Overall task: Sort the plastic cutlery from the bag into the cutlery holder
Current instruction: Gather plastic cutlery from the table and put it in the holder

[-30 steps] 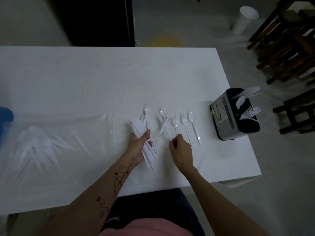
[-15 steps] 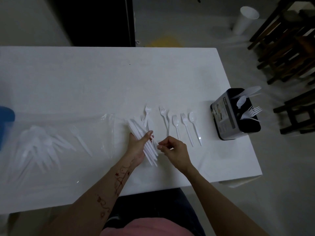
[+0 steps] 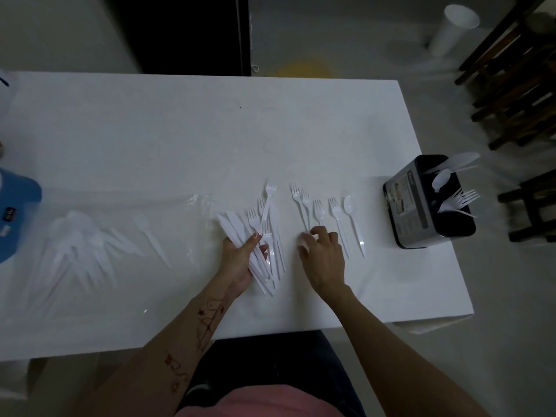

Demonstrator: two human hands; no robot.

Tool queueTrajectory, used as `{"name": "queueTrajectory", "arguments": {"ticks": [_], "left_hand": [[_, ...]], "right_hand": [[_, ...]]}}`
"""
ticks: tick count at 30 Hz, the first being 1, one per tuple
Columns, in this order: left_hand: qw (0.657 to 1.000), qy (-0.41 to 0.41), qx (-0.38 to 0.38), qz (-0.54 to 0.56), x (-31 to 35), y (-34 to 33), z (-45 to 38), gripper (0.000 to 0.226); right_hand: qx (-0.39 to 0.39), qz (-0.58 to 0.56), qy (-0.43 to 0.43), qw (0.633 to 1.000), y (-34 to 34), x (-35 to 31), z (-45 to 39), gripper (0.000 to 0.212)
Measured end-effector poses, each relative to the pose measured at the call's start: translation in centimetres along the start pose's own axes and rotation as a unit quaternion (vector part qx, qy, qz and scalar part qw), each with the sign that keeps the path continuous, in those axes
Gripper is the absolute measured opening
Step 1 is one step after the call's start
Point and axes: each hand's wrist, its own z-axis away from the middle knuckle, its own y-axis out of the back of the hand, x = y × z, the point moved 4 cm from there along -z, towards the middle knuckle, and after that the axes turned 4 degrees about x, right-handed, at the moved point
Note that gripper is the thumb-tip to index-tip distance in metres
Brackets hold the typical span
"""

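My left hand (image 3: 240, 260) grips a bundle of white plastic knives and forks (image 3: 261, 236) low over the white table (image 3: 180, 130). To its right my right hand (image 3: 323, 257) rests with curled fingers on the handle ends of a row of white forks (image 3: 307, 206) laid side by side; whether it pinches one I cannot tell. A white spoon (image 3: 355, 224) lies at the row's right end. The black cutlery holder (image 3: 421, 206) stands near the right edge with spoons and forks standing in it. A clear plastic bag (image 3: 90, 251) with more cutlery lies on the left.
A blue object (image 3: 15, 218) sits at the table's left edge. Dark wooden chairs (image 3: 517, 94) stand on the floor to the right, and a white cup (image 3: 451, 31) stands on the floor beyond the table.
My right hand moved from beside the bundle in my left hand back right to the handles of the laid-out forks. One more fork now lies in the row.
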Motion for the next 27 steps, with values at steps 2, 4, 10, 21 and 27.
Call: {"name": "queueTrajectory", "arguments": {"ticks": [2,4,10,21,27], "left_hand": [[1.000,0.000,0.005,-0.003,-0.1,0.1,0.1,0.034],[1.000,-0.006,0.006,-0.002,-0.1,0.2,0.0,0.037],[1.000,-0.008,0.001,0.001,0.3,0.1,0.4,0.033],[0.999,-0.011,0.001,-0.032,0.2,0.0,0.5,0.025],[0.999,-0.015,0.001,-0.047,-0.2,0.0,0.1,0.032]], "right_hand": [[-0.032,-0.034,0.006,0.999,-0.1,-1.1,0.3,0.021],[-0.102,-0.080,-0.029,0.991,-0.8,-1.9,0.6,0.027],[-0.152,-0.137,-0.124,0.971,-1.3,-1.6,0.4,0.013],[-0.165,-0.172,-0.189,0.953,-1.3,-0.7,0.6,0.020],[-0.119,-0.188,-0.200,0.954,-0.4,-0.6,0.4,0.009]]}}
